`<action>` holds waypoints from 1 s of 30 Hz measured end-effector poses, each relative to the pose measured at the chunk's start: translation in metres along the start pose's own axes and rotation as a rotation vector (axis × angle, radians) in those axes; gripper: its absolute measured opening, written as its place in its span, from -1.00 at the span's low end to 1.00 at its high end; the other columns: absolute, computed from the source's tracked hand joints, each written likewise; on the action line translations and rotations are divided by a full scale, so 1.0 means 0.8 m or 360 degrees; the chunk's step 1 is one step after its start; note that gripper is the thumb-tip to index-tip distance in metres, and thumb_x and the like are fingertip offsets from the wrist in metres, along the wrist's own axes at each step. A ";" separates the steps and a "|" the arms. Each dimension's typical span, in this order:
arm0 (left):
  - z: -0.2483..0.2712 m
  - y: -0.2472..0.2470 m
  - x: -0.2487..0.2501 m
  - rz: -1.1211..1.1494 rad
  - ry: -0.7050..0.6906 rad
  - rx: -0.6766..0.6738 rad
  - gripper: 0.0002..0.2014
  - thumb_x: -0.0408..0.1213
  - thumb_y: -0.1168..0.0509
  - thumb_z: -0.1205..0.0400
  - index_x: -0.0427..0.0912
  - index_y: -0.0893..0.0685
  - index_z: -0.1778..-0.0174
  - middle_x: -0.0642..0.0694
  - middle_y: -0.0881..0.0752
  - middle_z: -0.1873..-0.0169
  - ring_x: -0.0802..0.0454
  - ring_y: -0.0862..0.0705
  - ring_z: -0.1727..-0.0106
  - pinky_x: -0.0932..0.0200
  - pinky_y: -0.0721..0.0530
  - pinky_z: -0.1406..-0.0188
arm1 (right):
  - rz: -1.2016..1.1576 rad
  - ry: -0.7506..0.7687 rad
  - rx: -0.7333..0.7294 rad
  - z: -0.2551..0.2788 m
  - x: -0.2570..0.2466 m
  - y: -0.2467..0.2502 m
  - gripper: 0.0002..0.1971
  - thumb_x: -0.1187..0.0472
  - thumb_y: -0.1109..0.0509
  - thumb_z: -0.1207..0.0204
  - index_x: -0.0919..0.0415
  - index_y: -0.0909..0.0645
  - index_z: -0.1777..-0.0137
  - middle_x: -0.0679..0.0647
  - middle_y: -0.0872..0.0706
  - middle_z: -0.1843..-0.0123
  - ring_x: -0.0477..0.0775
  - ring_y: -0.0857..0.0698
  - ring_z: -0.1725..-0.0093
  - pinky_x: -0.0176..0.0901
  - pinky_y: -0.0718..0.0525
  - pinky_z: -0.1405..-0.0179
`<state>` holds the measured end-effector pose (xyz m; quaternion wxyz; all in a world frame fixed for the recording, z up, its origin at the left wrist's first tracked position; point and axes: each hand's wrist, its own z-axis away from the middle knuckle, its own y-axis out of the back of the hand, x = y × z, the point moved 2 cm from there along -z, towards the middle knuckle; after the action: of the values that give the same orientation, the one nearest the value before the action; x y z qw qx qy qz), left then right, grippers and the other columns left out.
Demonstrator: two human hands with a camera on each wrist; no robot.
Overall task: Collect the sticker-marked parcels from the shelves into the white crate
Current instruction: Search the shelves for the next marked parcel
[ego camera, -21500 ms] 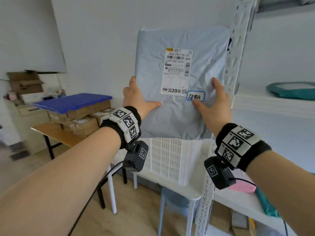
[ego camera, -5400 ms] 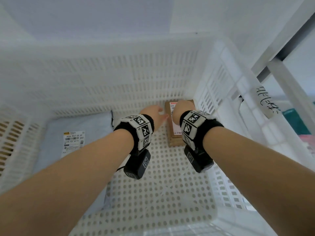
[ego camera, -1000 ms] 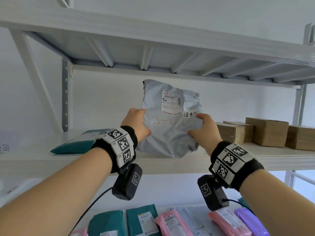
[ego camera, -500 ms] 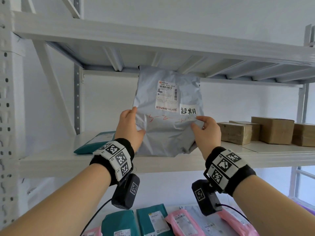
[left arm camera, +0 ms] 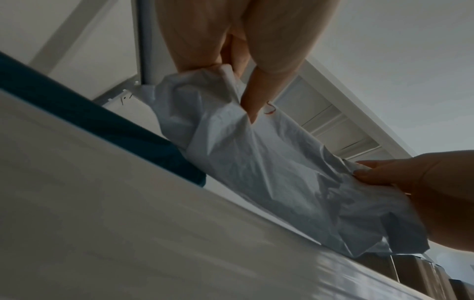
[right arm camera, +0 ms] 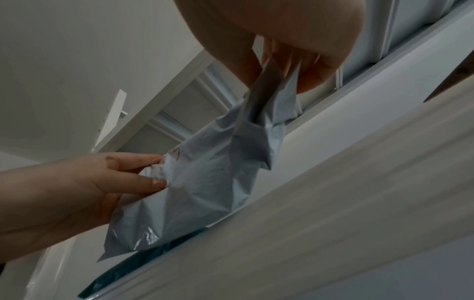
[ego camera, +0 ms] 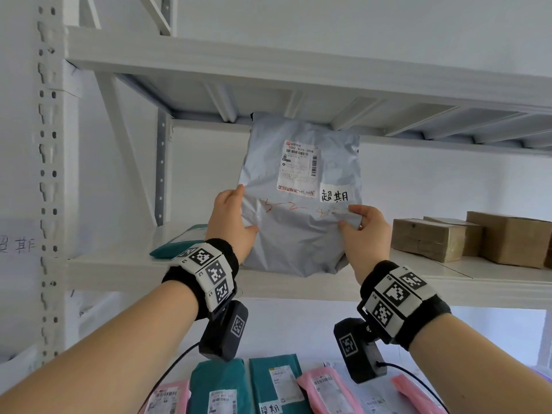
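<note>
A grey poly mailer parcel [ego camera: 298,204] is held upright in front of the upper shelf [ego camera: 298,283]. It carries a shipping label and a white handwritten sticker [ego camera: 334,193]. My left hand [ego camera: 231,222] grips its left edge, thumb on the front. My right hand [ego camera: 363,227] pinches its right edge just under the sticker. The left wrist view shows the parcel [left arm camera: 269,166] pinched by the left hand [left arm camera: 241,71]. The right wrist view shows the parcel [right arm camera: 205,178] gripped by the right hand [right arm camera: 282,67]. The white crate is out of view.
A teal mailer [ego camera: 179,243] lies on the upper shelf to the left of the parcel. Brown cardboard boxes [ego camera: 472,237] stand on its right. On the lower shelf lie teal mailers [ego camera: 248,386], one with a handwritten sticker, and pink mailers [ego camera: 328,389]. A white perforated upright [ego camera: 47,174] stands at left.
Both hands have lifted the grey parcel a little higher and turned its front toward me, so the sticker reads plainly. The view has shifted slightly left.
</note>
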<state>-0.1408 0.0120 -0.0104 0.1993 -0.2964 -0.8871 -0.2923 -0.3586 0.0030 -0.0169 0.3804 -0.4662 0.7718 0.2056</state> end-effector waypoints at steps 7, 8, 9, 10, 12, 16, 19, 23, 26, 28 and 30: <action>0.020 0.020 0.003 -0.0106 0.0075 0.0079 -0.23 -0.46 -0.37 -0.53 -0.14 -0.16 -0.62 -0.13 -0.28 -0.49 0.00 -0.37 -0.47 0.53 -0.18 -0.21 | -0.0134 -0.0011 -0.0133 0.011 -0.006 -0.011 -0.70 0.45 -0.25 -0.50 0.14 -0.51 -0.16 -0.02 -0.59 -0.03 0.04 -0.61 -0.08 -0.19 -0.62 -0.01; 0.025 0.025 0.002 -0.0125 0.0075 0.0100 -0.23 -0.47 -0.37 -0.52 -0.15 -0.17 -0.62 -0.14 -0.28 -0.49 0.00 -0.36 -0.47 0.58 -0.14 -0.18 | -0.0148 -0.0002 -0.0157 0.016 -0.008 -0.015 -0.70 0.47 -0.22 -0.50 0.15 -0.50 -0.16 -0.05 -0.56 0.00 0.01 -0.58 -0.04 -0.32 -0.57 0.11; 0.031 0.032 0.000 -0.0145 0.0076 0.0122 -0.23 -0.48 -0.37 -0.52 -0.16 -0.17 -0.62 -0.14 -0.28 -0.49 0.00 -0.36 -0.47 0.61 -0.09 -0.15 | -0.0158 0.0000 -0.0186 0.022 -0.011 -0.019 -0.69 0.49 -0.19 -0.50 0.17 -0.49 -0.16 -0.07 -0.54 0.05 -0.01 -0.56 0.00 -0.42 -0.51 0.23; 0.037 0.038 -0.002 -0.0165 0.0080 0.0145 -0.23 -0.49 -0.37 -0.52 -0.17 -0.17 -0.62 -0.15 -0.28 -0.49 0.00 -0.36 -0.47 0.63 -0.06 -0.12 | -0.0171 -0.0005 -0.0216 0.028 -0.013 -0.023 -0.68 0.51 -0.17 -0.49 0.19 -0.49 -0.17 -0.09 -0.52 0.10 -0.02 -0.54 0.03 -0.45 -0.47 0.29; 0.049 0.053 -0.007 -0.0206 0.0095 0.0192 -0.24 -0.50 -0.36 -0.52 -0.17 -0.17 -0.62 -0.14 -0.28 -0.49 0.01 -0.35 -0.48 0.65 -0.04 -0.12 | -0.0211 -0.0028 -0.0270 0.040 -0.018 -0.034 -0.67 0.53 -0.16 -0.48 0.22 -0.47 -0.18 -0.17 -0.47 0.18 0.01 -0.54 0.05 -0.33 -0.51 0.20; 0.076 0.090 -0.023 -0.0289 0.0151 0.0313 -0.25 -0.51 -0.36 -0.52 -0.15 -0.20 -0.61 -0.12 -0.29 -0.49 0.02 -0.36 -0.47 0.67 -0.05 -0.13 | -0.0318 -0.0021 -0.0370 0.069 -0.029 -0.061 -0.68 0.54 -0.15 -0.47 0.18 -0.41 -0.12 -0.17 -0.41 0.20 -0.07 -0.51 0.19 -0.25 -0.53 0.17; 0.096 0.127 -0.036 -0.0372 0.0191 0.0398 -0.25 -0.50 -0.36 -0.53 -0.13 -0.20 -0.61 -0.11 -0.29 -0.50 0.04 -0.35 -0.47 0.68 -0.04 -0.12 | -0.0390 0.0030 -0.0433 0.097 -0.041 -0.086 -0.71 0.53 -0.17 -0.47 0.15 -0.36 -0.06 -0.20 -0.38 0.20 -0.12 -0.48 0.23 -0.30 -0.46 0.21; 0.115 0.186 -0.056 -0.0471 0.0219 0.0502 -0.26 -0.49 -0.36 -0.53 -0.12 -0.21 -0.61 -0.12 -0.28 -0.50 0.04 -0.32 -0.50 0.67 -0.05 -0.14 | -0.0488 0.0062 -0.0524 0.139 -0.069 -0.126 -0.70 0.55 -0.16 -0.47 0.22 -0.39 -0.12 -0.20 -0.37 0.20 -0.18 -0.47 0.24 -0.55 -0.43 0.34; 0.130 0.234 -0.076 -0.0536 0.0216 0.0575 -0.26 -0.49 -0.37 -0.52 -0.13 -0.23 -0.60 -0.11 -0.31 -0.49 0.05 -0.34 -0.48 0.73 -0.04 -0.15 | -0.0547 0.0059 -0.0597 0.176 -0.096 -0.158 -0.70 0.56 -0.16 -0.46 0.18 -0.35 -0.06 -0.14 -0.39 0.19 -0.23 -0.46 0.24 -0.70 -0.42 0.29; 0.139 0.268 -0.093 -0.0568 0.0221 0.0602 -0.26 -0.49 -0.37 -0.52 -0.13 -0.22 -0.60 -0.11 -0.30 -0.48 0.07 -0.35 -0.47 0.78 -0.03 -0.12 | -0.0570 0.0047 -0.0641 0.206 -0.115 -0.182 -0.69 0.56 -0.16 -0.46 0.16 -0.34 -0.05 -0.04 -0.46 0.10 -0.10 -0.52 0.13 -0.54 -0.48 0.07; 0.147 0.303 -0.113 -0.0592 0.0233 0.0620 -0.26 -0.48 -0.38 -0.52 -0.14 -0.22 -0.60 -0.12 -0.30 -0.49 0.07 -0.35 -0.47 0.74 -0.04 -0.13 | -0.0583 0.0049 -0.0648 0.237 -0.133 -0.208 -0.69 0.55 -0.17 -0.45 0.14 -0.35 -0.05 0.03 -0.50 -0.02 0.00 -0.54 -0.01 -0.27 -0.54 -0.10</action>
<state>0.0614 0.2086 -0.0492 0.2589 -0.0626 -0.9490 -0.1686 -0.1083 0.1104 -0.0461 0.2979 -0.6680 0.6230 0.2772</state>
